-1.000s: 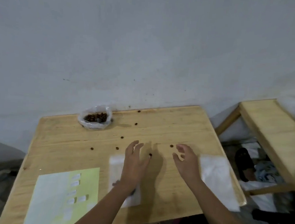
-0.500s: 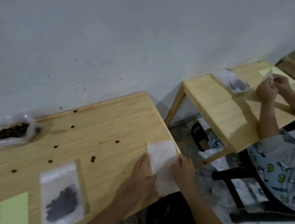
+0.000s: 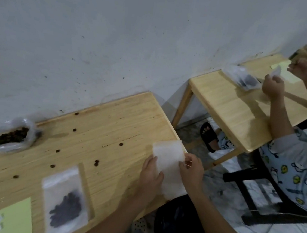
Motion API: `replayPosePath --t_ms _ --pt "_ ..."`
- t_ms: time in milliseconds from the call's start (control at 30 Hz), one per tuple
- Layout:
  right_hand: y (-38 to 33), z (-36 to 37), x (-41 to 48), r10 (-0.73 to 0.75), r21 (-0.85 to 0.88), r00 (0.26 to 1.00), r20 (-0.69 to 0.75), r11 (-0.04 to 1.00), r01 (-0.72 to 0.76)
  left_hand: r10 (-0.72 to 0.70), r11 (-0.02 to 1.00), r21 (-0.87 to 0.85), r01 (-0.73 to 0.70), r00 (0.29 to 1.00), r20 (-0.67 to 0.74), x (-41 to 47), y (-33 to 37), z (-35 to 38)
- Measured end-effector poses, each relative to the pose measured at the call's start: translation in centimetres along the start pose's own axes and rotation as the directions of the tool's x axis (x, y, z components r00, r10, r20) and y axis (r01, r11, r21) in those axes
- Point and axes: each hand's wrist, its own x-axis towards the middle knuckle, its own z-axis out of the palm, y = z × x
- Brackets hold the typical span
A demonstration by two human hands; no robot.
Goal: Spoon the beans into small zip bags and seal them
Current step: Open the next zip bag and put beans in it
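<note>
Right hand (image 3: 190,171) pinches the right edge of the empty zip bags (image 3: 168,154), while the left hand (image 3: 151,173) presses flat on their left edge, right at the table (image 3: 111,124) edge. The film looks thin, light and slippery, likely clinging, so it is best peeled at the open lip. Left of the grip lies a filled bag (image 3: 66,201); farther left, the beans (image 3: 11,136). No writing is legible.

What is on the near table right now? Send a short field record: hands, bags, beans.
left hand: rests on the left edge of the empty zip bags
right hand: pinches their right edge
empty zip bags: white stack at the right edge of the table
filled bag: lies flat near the front edge, dark beans inside
bean supply: open plastic bag by the wall, far left
loose beans: scattered on the table
</note>
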Motion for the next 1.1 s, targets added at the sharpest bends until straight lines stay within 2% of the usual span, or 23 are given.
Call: replayPosePath --t_ms 100,200,367,533,600,700,767,867,967,1033,1100 --pt "-1.7 -0.1 0.4 -0.012 0.099 1.000 0.004 0.995 0.011 -0.026 0.986 -0.167 0.013 0.997 -0.078 0.2 1.0 -1.5" --pt "-3.8 -0.1 0.8 -0.044 0.165 0.996 0.075 0.986 0.031 -0.059 0.953 -0.302 0.022 0.992 -0.115 0.6 1.5 -4.1" --pt "-8.8 0.8 1.5 -0.267 0.175 0.931 0.247 0.958 0.228 -0.150 0.840 -0.540 0.050 0.978 -0.144 1.1 1.3 -10.9" --pt "-14.2 3.3 0.3 -0.490 0.115 0.780 0.390 0.866 0.486 -0.055 0.912 -0.409 0.039 0.998 -0.029 0.4 2.3 -18.1" --pt "-16.0 4.6 -0.4 -0.567 0.101 0.735 0.371 0.812 0.576 -0.038 0.914 -0.407 0.009 0.997 -0.062 -0.3 2.5 -20.3" --pt "-18.5 6.2 -1.8 -0.631 0.126 0.699 0.336 0.766 0.630 -0.058 0.905 -0.425 -0.030 0.979 -0.193 -1.0 2.2 -22.7" --pt "-20.5 7.1 -3.2 -0.627 0.205 0.694 0.354 0.776 0.597 -0.052 0.901 -0.430 -0.063 0.967 -0.251 -1.4 2.1 -23.7" --pt "-23.2 8.3 -5.1 -0.582 0.389 0.693 0.425 0.809 0.441 -0.005 0.891 -0.435 -0.129 0.956 -0.294 -2.1 3.1 -24.6" --pt "-25.1 8.9 -6.4 -0.561 0.542 0.683 0.467 0.792 0.280 0.089 0.903 -0.367 -0.225 0.932 -0.351 -2.7 4.0 -25.1" --pt "-26.1 8.8 -7.2 -0.540 0.602 0.673 0.506 0.779 0.174 0.143 0.900 -0.334 -0.279 0.915 -0.377 -2.9 4.2 -25.3" --pt "-26.6 8.5 -7.6 -0.534 0.620 0.657 0.532 0.774 0.128 0.160 0.886 -0.347 -0.308 0.905 -0.395 -3.1 4.2 -25.3"
